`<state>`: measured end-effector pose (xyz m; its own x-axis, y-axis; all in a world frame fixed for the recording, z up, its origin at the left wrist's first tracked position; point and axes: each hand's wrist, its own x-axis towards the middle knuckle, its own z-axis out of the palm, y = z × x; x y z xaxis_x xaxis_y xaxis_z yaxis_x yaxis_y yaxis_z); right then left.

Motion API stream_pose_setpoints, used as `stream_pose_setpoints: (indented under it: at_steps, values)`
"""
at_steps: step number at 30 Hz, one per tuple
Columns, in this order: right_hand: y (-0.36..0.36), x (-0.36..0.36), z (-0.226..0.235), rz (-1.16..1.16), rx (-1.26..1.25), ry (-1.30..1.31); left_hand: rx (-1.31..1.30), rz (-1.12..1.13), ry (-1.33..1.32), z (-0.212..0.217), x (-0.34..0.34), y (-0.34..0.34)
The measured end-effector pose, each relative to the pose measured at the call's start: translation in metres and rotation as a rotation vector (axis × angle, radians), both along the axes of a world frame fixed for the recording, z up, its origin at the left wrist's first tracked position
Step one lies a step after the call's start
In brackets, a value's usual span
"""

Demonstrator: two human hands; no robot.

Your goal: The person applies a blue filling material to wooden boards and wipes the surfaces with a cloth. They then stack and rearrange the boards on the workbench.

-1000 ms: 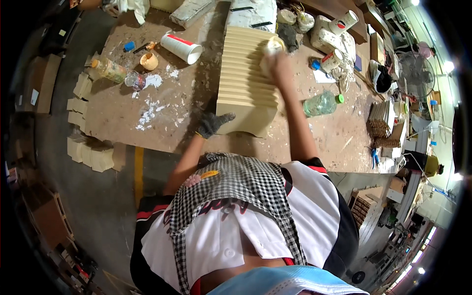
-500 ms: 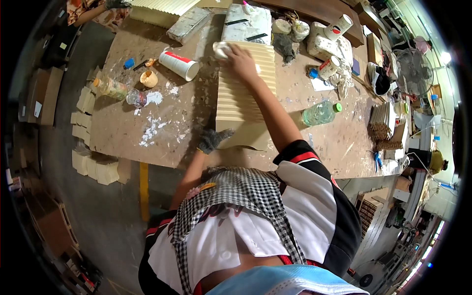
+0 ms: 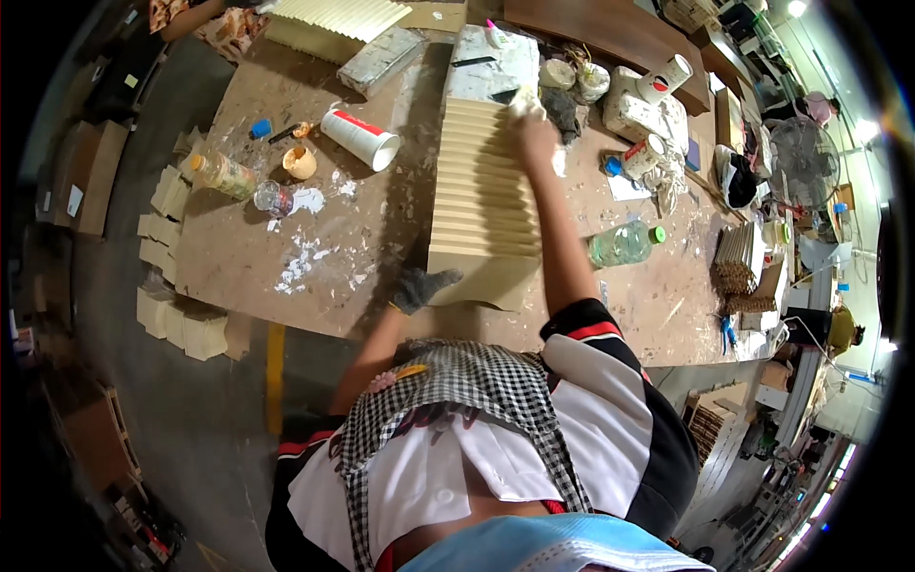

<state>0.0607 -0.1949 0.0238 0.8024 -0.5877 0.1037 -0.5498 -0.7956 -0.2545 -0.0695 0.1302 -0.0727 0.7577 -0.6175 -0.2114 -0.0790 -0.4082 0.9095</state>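
Observation:
A long cream panel with ridges across it lies lengthwise on the table before me, with a plain flat strip at its near end. My left hand, in a dark grey glove, grips the panel's near left edge, its thumb lying over the top. At the far right corner of the panel, my bare right hand is closed on a white wadded cloth; its fingers are partly blurred. Beyond the panel's far end sits a white-smeared block carrying dark flat strips.
Left of the panel are a white-and-red cup, an orange-topped pot and small bottles. A green-capped bottle lies to the right. Ridged stacks stand far left, near another person's arm. Stained rags and cups occupy the far right.
My right hand has moved with the cloth from the panel's far left to its far right corner. My left hand keeps its hold at the near edge. The view has shifted slightly.

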Motion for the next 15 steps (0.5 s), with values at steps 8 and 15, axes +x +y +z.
stream_pose_setpoints:
  at_steps: [8, 15]
  values:
    - [0.078, 0.058, -0.027, 0.466, -0.169, -0.257, 0.128, -0.074, -0.128, 0.007, -0.004, 0.004]
    - [-0.113, -0.058, -0.047, 0.034, 0.036, 0.041, 0.172, -0.247, -0.607, -0.098, -0.005, 0.022]
